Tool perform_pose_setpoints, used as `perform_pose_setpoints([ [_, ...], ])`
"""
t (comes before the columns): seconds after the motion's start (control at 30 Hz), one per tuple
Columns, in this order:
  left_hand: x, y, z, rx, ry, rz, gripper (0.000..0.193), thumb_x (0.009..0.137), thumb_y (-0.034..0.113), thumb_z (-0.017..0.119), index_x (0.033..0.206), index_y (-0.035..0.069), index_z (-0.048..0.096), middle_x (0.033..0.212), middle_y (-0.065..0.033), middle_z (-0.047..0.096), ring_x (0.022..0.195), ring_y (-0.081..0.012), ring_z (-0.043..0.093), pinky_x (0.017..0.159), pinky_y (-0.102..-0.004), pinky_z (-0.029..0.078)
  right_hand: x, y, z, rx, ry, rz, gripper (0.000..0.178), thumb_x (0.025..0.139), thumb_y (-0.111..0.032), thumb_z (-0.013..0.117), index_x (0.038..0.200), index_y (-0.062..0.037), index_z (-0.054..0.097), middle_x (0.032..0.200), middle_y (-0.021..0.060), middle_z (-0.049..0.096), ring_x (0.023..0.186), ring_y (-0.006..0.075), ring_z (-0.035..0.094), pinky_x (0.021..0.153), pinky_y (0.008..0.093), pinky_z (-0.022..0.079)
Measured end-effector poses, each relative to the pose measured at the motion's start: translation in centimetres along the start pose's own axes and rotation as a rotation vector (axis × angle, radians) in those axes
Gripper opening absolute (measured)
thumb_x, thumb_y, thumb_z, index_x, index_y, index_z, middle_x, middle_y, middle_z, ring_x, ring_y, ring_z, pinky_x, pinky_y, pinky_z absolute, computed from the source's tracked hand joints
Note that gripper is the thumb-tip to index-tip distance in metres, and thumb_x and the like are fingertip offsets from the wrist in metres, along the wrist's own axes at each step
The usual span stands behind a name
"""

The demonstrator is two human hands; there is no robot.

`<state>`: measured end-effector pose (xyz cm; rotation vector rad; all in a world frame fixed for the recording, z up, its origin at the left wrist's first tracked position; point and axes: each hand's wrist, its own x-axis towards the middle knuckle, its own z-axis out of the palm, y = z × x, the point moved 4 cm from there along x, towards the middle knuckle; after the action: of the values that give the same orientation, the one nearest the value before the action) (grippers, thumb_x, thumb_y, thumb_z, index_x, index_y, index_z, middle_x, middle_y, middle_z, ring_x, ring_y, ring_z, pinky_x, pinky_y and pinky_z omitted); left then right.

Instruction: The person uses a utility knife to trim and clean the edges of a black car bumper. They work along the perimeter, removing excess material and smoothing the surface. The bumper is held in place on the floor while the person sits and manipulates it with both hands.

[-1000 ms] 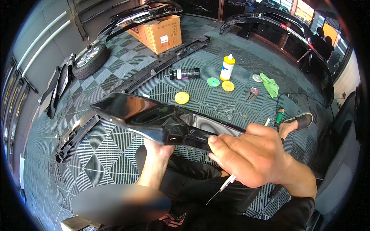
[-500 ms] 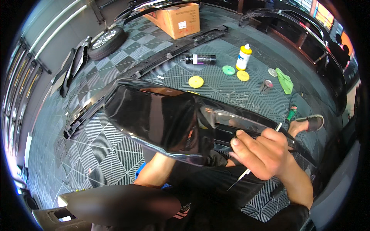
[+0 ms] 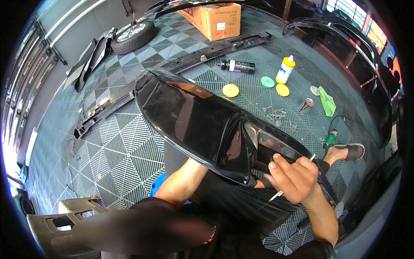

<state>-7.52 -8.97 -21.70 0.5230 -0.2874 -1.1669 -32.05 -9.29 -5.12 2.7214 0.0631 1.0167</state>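
A long, glossy black car body part (image 3: 185,116), perhaps a spoiler, slants across the middle over my lap, its left end farther away and its right end by my right hand. My left forearm (image 3: 183,181) reaches beneath it; the hand and fingers are hidden under the panel. Between the fingers of my right hand (image 3: 295,179), which is closed, sits a slim white stick with a thin dark tip, like a fine brush (image 3: 276,196). Its tip points down toward my lap. The thumb and forefinger are close to the part's recessed section; whether they touch it I cannot tell.
On the tiled floor (image 3: 125,151) lie a black bottle (image 3: 237,66), yellow (image 3: 230,90) and green (image 3: 267,82) round pads, a yellow-capped bottle (image 3: 285,70), a small cup (image 3: 306,105) and a green cloth (image 3: 327,102). Beyond are a cardboard box (image 3: 224,21), a wheel (image 3: 133,36) and a long black strip (image 3: 215,52).
The view has shifted a little. The black part has tilted, its left end swinging away and up. My right hand, still holding the brush, sits slightly lower in the view.
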Motion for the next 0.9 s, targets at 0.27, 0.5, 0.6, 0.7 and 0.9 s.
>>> perform_pose_setpoints([
  [0.27,0.3,-0.1,-1.9,0.021,-0.003,-0.001,0.033,0.104,0.025,0.052,0.125,0.003,0.063,0.116,-0.0125,0.070,0.103,-0.0249,0.068,0.094,-0.0408,0.056,1.3,-1.4,1.9,0.057,-0.110,0.025,0.031,0.082,-0.024,0.080,0.105,-0.0051,0.071,0.096,0.0130,0.074,0.049,0.0108,0.050,0.050,0.0265,0.034],
  [0.5,1.1,-1.2,-4.1,0.014,-0.026,-0.007,0.033,0.105,0.025,0.051,0.126,0.003,0.063,0.117,-0.0129,0.070,0.103,-0.0256,0.068,0.094,-0.0410,0.057,3.3,-3.1,4.4,0.120,-0.302,-0.007,0.040,0.078,-0.033,0.084,0.102,-0.0026,0.072,0.095,0.0105,0.072,0.057,0.0150,0.058,0.053,0.0288,0.037],
  [0.6,1.6,-1.3,-4.5,0.011,-0.042,0.000,0.033,0.105,0.025,0.051,0.127,0.003,0.063,0.117,-0.0131,0.069,0.103,-0.0258,0.068,0.094,-0.0411,0.057,3.4,-3.6,5.2,0.125,-0.367,0.016,0.041,0.079,-0.034,0.084,0.102,-0.0020,0.072,0.096,0.0109,0.072,0.058,0.0162,0.059,0.054,0.0294,0.038],
  [0.7,1.8,-1.3,-5.0,-0.001,-0.048,0.006,0.033,0.105,0.025,0.050,0.127,0.003,0.063,0.117,-0.0133,0.069,0.103,-0.0261,0.068,0.094,-0.0412,0.057,4.2,-4.2,5.4,0.148,-0.409,0.038,0.048,0.079,-0.043,0.084,0.101,-0.0025,0.071,0.091,0.0092,0.070,0.060,0.0182,0.061,0.054,0.0294,0.039],
  [0.9,1.9,-2.1,-4.9,-0.040,-0.075,0.008,0.034,0.105,0.025,0.049,0.128,0.003,0.062,0.118,-0.0137,0.069,0.103,-0.0266,0.068,0.094,-0.0415,0.057,6.3,-1.1,2.2,0.104,-0.471,0.227,0.063,0.079,-0.055,0.082,0.109,-0.0024,0.067,0.074,0.0051,0.059,0.059,0.0191,0.048,0.056,0.0343,0.039],
])
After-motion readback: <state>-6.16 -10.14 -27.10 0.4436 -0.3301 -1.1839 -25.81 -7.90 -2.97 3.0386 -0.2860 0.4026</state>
